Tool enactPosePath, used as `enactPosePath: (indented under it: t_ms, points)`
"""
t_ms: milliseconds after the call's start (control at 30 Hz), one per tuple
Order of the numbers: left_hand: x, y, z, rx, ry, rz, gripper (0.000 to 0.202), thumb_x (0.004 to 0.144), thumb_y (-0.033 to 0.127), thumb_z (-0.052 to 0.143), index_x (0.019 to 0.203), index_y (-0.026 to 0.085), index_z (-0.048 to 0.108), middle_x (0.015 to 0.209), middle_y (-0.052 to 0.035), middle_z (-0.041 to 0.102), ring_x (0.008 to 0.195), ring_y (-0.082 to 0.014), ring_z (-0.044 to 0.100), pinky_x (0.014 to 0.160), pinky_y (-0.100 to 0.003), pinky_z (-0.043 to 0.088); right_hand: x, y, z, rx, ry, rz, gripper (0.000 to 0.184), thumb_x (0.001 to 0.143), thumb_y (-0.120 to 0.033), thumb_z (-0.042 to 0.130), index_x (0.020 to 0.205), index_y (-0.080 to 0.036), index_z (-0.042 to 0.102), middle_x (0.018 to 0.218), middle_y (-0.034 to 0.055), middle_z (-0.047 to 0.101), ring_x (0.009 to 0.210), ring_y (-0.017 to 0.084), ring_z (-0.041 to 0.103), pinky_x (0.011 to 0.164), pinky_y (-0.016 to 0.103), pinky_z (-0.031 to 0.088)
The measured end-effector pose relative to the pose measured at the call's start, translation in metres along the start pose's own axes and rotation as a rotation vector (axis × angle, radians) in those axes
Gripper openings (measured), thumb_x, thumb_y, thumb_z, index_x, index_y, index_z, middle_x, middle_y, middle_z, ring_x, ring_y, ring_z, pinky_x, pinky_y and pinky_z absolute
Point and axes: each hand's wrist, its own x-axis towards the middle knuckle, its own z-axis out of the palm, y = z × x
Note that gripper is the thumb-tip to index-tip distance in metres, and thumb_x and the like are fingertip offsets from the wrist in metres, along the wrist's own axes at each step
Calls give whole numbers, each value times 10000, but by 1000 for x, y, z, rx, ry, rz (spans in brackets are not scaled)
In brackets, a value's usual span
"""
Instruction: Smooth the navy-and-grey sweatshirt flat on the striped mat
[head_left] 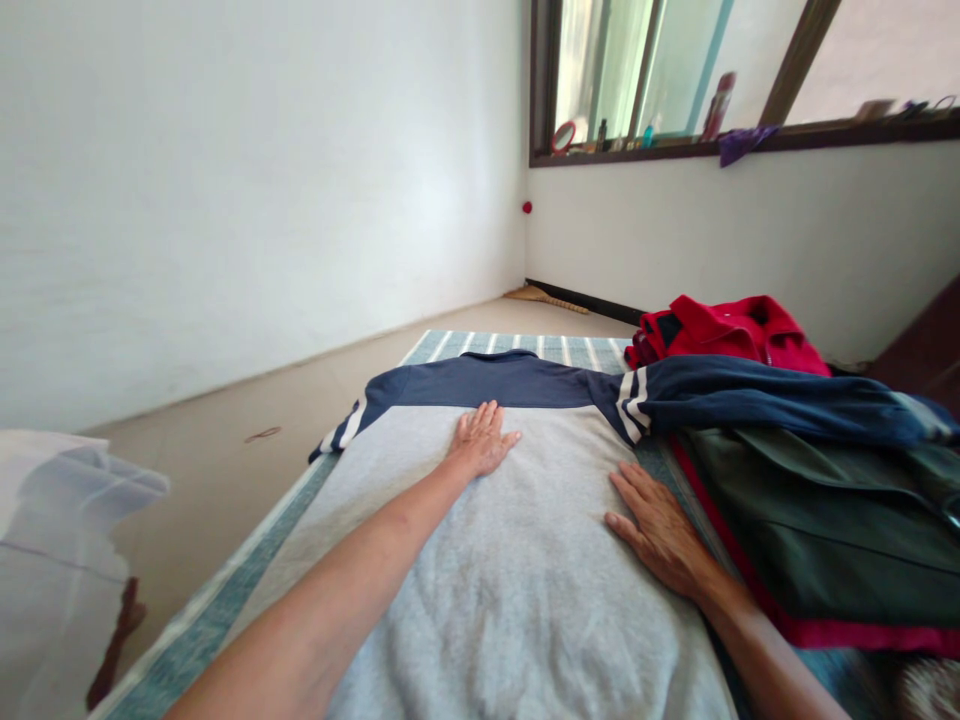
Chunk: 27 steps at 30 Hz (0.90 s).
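A grey sweatshirt (480, 540) with navy shoulders, a navy collar and white sleeve stripes lies spread before me, collar at the far end. My left hand (484, 438) rests flat on it, just below the navy seam, fingers stretched out. On its right side my right hand (651, 520) lies with fingers apart, palm down near the edge of the cloth. Its right sleeve (750, 395) stretches out over the clothes at the right. The left sleeve (346, 425) hangs toward the edge of the surface.
Folded clothes stand at the right: a dark green garment (810, 530) and a red collared one (742, 330). Beneath is a blue-and-white striped cover (577, 350). White sheer fabric (60, 560) hangs at the left. A broom (551, 297) lies in the corner, below a windowsill (675, 146).
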Motion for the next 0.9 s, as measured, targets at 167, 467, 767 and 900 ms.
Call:
enactPosePath:
  t_ms: [167,467,767,900]
  points:
    - [0,0,0,4,-1,4,736,947,584,204,1524,126,213,1609,-107,124,1483,-239,80,1172,-479,97,0,2,3,22,38,-12,616,943,-482,387,1432,-111,438,1541,136,321,1445,275,235,1163,482,229]
    - [0,-1,0,1,11,11,718,946,581,210,1518,149,239,1605,-108,157,1480,-253,95,1167,-488,117,1,2,5,40,63,-16,610,939,-490,398,1425,-126,451,1527,135,352,1431,280,272,1158,484,243]
    - [-4,3,-13,-18,33,-3,675,953,531,263,1503,139,264,1602,-120,167,1479,-244,110,1171,-473,124,2,-1,1,20,35,-14,614,945,-478,396,1423,-97,450,1534,149,332,1434,284,264,1167,462,233]
    - [-18,23,-15,-65,59,78,648,963,512,264,1496,143,270,1600,-127,181,1478,-235,111,1180,-441,125,2,0,3,26,59,-32,611,942,-475,402,1417,-95,458,1528,152,339,1430,288,271,1163,477,244]
